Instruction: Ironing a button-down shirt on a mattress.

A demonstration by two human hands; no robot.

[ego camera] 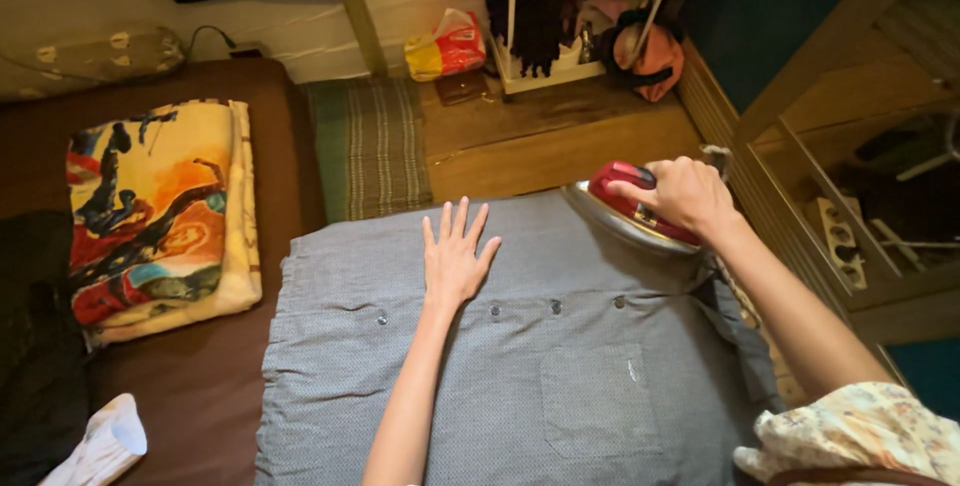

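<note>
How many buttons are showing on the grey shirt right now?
4. One button lies left of the left hand; three more, and, run rightward toward the iron held in the right hand. The forearm may hide another.

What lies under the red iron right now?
The red iron with a silver soleplate, gripped by the right hand, rests on the grey dotted button shirt. Whatever is beneath the shirt there is covered.

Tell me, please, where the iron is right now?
The iron sits at the far right edge of the grey shirt, gripped by the right hand; the left hand lies flat on the shirt beside it.
</note>
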